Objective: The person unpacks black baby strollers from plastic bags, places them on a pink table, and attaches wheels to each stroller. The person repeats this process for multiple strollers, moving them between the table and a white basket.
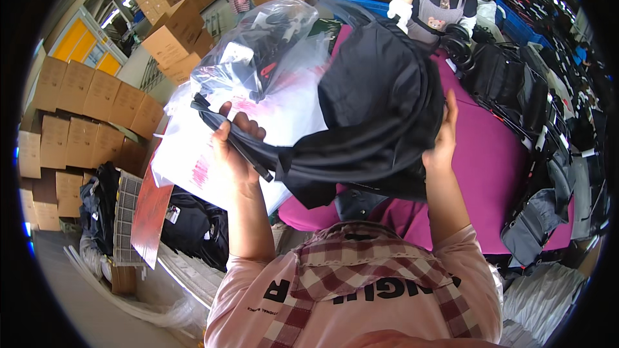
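Observation:
A black fabric bag (380, 96) is held up in front of me, folded, with dark straps hanging toward the left. My left hand (233, 148) grips the straps and lower left edge of the bag, fingers closed around them. My right hand (443, 135) holds the bag's right edge, fingers flat against the fabric. Behind the bag lies a clear plastic bag (258, 58) with black items inside, resting on a stack of white plastic sleeves (193, 154).
A magenta table (490, 161) lies under the bag. Black bags (516, 84) are piled along its right side. A person in an apron (438, 6) stands across the table. Cardboard boxes (84, 116) are stacked at the left; more black bags (193, 225) lie below.

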The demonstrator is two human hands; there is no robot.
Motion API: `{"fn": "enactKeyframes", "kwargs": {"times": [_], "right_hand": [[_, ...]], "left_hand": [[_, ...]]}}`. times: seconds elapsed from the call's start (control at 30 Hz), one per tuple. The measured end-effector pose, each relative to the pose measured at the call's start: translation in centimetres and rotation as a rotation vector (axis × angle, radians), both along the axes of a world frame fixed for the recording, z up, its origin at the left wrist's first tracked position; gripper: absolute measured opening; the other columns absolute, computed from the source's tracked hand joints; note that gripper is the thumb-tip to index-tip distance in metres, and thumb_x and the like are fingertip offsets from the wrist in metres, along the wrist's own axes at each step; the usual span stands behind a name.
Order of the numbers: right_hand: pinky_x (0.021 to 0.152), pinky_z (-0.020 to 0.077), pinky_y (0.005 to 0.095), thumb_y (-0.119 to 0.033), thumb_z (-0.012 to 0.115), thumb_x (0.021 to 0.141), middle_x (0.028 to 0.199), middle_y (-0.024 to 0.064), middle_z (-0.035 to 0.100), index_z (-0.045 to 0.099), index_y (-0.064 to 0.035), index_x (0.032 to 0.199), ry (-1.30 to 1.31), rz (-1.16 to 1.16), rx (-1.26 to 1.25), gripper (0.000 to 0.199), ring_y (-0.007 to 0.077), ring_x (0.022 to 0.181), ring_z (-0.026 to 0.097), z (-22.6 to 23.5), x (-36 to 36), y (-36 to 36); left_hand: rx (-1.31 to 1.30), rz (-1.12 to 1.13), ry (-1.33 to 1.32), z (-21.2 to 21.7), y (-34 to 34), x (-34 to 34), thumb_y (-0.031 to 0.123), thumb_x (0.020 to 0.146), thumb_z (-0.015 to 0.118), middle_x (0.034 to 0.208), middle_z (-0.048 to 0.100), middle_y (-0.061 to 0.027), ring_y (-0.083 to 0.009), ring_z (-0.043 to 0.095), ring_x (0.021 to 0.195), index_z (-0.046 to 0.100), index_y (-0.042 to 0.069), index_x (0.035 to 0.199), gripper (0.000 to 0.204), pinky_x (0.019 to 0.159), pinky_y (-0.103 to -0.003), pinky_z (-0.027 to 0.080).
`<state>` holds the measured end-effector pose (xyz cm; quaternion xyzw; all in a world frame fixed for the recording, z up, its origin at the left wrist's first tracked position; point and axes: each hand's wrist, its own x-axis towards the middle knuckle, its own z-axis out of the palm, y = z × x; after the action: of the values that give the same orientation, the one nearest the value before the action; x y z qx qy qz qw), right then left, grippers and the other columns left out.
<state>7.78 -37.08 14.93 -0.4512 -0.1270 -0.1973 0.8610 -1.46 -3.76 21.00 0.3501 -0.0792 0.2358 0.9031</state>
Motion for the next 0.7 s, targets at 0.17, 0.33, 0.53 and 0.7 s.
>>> {"fn": "enactKeyframes", "kwargs": {"times": [0.17, 0.33, 0.53, 0.7], "right_hand": [[0.105, 0.0343, 0.0460, -0.049, 0.050, 0.086, 0.127, 0.0206, 0.052, 0.039, -0.0100, 0.140, 0.476, 0.306, 0.454, 0.067, 0.0355, 0.119, 0.047, 0.2, -0.1, -4.9], [0.097, 0.0428, 0.0366, -0.043, 0.048, 0.092, 0.117, 0.0183, 0.059, 0.048, 0.0005, 0.131, 0.418, 0.240, 0.151, 0.058, 0.0262, 0.106, 0.057, 4.4, -0.2, -5.5], [0.095, 0.0447, 0.0346, -0.029, 0.055, 0.091, 0.115, 0.0137, 0.061, 0.049, 0.0035, 0.128, 0.378, 0.079, -0.275, 0.049, 0.0248, 0.105, 0.060, 4.4, -2.9, -5.4], [0.098, 0.0432, 0.0365, -0.022, 0.062, 0.082, 0.127, 0.0136, 0.052, 0.040, -0.0054, 0.138, 0.491, -0.003, -0.202, 0.062, 0.0268, 0.114, 0.054, 2.9, -6.7, -4.9]], "left_hand": [[0.098, -0.141, 0.019, -1.1, 0.0, 0.1, 0.028, 0.090, 0.058, 0.063, 0.033, 0.0001, -0.0091, 0.030, 0.052, 0.046, 0.005, 0.129, 0.047, 0.052, -0.025, 0.032], [-0.106, -0.122, 0.099, -1.5, 0.4, 2.2, 0.025, 0.095, 0.055, 0.064, 0.035, 0.0001, -0.0089, 0.032, 0.050, 0.051, 0.002, 0.123, 0.037, 0.050, -0.024, 0.036], [-0.134, 0.009, 0.286, -4.6, 0.3, 4.7, 0.032, 0.093, 0.062, 0.087, 0.062, -0.0074, -0.0122, 0.051, 0.058, 0.058, 0.005, 0.098, 0.028, 0.071, -0.027, 0.054], [0.014, -0.094, 0.336, -6.0, -0.9, 4.9, 0.041, 0.096, 0.052, 0.115, 0.059, -0.0146, -0.0246, 0.060, 0.089, 0.048, 0.005, 0.119, 0.043, 0.090, -0.044, 0.051]]}}
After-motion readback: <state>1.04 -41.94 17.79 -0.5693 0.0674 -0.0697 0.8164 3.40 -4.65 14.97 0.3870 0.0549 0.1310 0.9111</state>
